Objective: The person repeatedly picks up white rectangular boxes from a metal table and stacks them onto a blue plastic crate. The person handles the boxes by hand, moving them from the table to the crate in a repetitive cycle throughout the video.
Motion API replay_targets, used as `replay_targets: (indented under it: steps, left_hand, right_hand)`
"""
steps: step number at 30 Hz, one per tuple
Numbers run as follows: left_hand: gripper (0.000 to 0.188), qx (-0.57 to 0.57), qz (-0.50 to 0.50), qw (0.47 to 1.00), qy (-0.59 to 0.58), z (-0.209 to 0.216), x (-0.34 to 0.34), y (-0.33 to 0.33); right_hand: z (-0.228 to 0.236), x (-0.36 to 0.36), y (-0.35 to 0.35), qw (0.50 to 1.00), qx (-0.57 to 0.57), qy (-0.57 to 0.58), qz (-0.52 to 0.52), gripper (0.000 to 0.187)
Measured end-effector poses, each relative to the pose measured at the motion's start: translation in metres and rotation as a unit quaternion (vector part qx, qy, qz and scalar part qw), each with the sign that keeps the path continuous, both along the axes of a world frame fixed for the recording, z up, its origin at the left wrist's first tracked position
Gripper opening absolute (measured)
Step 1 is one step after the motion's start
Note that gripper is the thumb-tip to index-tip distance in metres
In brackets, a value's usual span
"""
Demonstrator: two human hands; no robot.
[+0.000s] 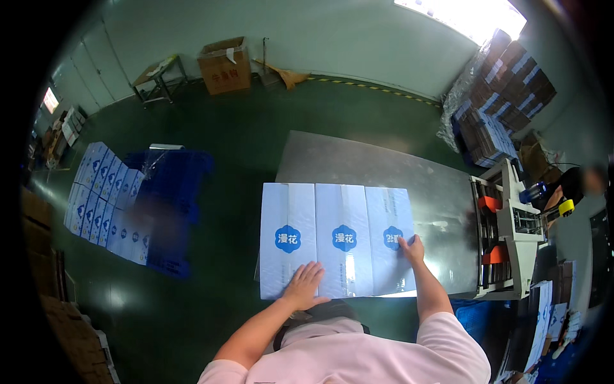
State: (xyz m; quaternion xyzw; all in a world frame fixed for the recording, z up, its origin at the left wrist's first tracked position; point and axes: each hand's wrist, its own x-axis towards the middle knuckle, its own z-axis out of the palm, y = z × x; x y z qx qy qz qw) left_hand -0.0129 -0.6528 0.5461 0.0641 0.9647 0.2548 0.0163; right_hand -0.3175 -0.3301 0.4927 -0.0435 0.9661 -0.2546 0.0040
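Left hand (306, 287) lies open, fingers fanned, on the left carton (286, 208); right hand (412, 249) is at the outer edge of the right carton (387, 211), pinching or merely resting, cannot tell. With the middle carton (341, 206) between, the row sits by the near edge of the metal table (441, 192); uneven pressure could skew it, a pull bodyward could tip one off.

stacked cartons (93, 205) partly blurred; co-worker (564, 191) seems partly hidden by machine (518, 224).

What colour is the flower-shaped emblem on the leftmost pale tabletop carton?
Blue and white emblem, clearest in head view.
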Motion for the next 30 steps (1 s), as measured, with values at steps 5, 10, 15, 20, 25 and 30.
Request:
replay_targets:
  steps: [5, 10, 15, 20, 25, 30]
  left_hand:
    - [0.059, 0.067, 0.299, 0.938, 0.163, -0.032, 0.000, -0.076]
    - [0.052, 0.195, 0.643, 0.739, -0.049, -0.083, 0.008, -0.169]
    - [0.064, 0.458, 0.622, 0.617, -0.154, -0.169, 0.000, -0.175]
    - [0.058, 0.571, 0.522, 0.620, -0.133, -0.183, -0.021, -0.166]
    - [0.057, 0.677, 0.534, 0.470, -0.187, -0.076, -0.035, -0.171]
    - [0.063, 0.701, 0.510, 0.447, -0.218, -0.068, 0.013, -0.208]
  right_hand:
    - [-0.014, -0.027, 0.019, 0.974, -0.113, -0.193, -0.031, 0.067]
    - [-0.048, -0.060, 0.046, 0.809, -0.418, -0.401, -0.099, 0.055]
    - [-0.113, -0.069, 0.044, 0.744, -0.498, -0.444, -0.020, 0.053]
    - [-0.105, -0.071, 0.043, 0.727, -0.482, -0.488, -0.038, 0.053]
    - [-0.098, -0.062, 0.033, 0.723, -0.466, -0.508, -0.043, 0.053]
    - [-0.099, -0.027, -0.003, 0.718, -0.452, -0.527, -0.044, 0.053]
